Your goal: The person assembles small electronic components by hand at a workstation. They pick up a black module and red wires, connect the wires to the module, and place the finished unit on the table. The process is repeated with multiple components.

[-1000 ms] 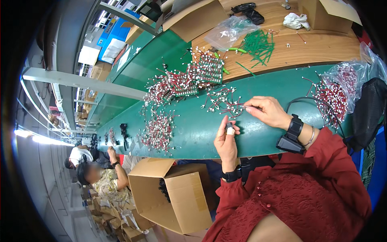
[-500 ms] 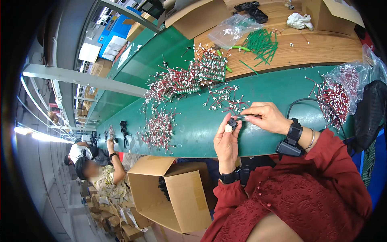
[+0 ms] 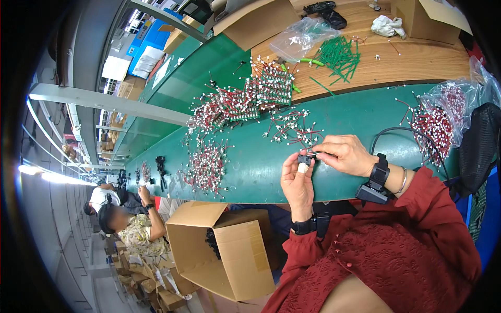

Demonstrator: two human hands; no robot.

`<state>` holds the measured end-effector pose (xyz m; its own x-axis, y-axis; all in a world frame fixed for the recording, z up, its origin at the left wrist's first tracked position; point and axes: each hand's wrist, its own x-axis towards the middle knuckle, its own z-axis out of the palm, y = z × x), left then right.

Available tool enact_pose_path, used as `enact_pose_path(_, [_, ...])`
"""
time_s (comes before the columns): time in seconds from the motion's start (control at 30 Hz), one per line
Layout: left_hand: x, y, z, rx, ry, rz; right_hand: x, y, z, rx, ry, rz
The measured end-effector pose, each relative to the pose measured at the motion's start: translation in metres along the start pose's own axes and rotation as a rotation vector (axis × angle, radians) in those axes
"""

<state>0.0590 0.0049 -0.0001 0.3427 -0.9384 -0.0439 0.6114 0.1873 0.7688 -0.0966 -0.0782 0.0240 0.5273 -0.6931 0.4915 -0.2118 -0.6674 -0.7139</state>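
Observation:
My left hand (image 3: 297, 189) pinches a small black plastic part (image 3: 305, 159) between thumb and fingertips, just above the green work surface (image 3: 360, 117). A white covering sits on the left thumb tip. From the right, my right hand (image 3: 345, 154) grips a slim metal tool (image 3: 314, 154), its tip at the black part. My fingers hide most of the tool, so its kind is unclear. Just beyond the hands lies a loose group of red wires with white connectors (image 3: 295, 128).
Wired green boards (image 3: 274, 86) and a wire heap (image 3: 204, 169) lie to the left. Bagged wires (image 3: 433, 122) sit at right, beside a black cable (image 3: 404, 129). Green strips (image 3: 338, 57) lie on the wooden board. An open carton (image 3: 242, 255) stands below the edge. A co-worker (image 3: 138, 229) sits at far left.
My left hand has shifted slightly right and turned the black part. My right hand has moved slightly, its fingers now closer over the tool. The co-worker's raised arm has lowered.

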Motion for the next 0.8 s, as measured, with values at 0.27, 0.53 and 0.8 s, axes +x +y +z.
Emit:
enact_pose_path(0.27, [-0.0031, -0.0038, 0.0003, 0.054, -0.055, 0.050, 0.0005, -0.0012, 0.0025, -0.064, 0.047, -0.085])
enact_pose_path(0.53, [-0.0063, -0.0057, 0.0019, 0.130, -0.042, 0.088, -0.0004, -0.0031, 0.0003, -0.117, 0.011, -0.093])
enact_pose_path(0.8, [-0.0067, -0.0080, -0.0012, 0.160, -0.058, 0.126, 0.0019, -0.0037, -0.0029, 0.218, -0.116, 0.188])
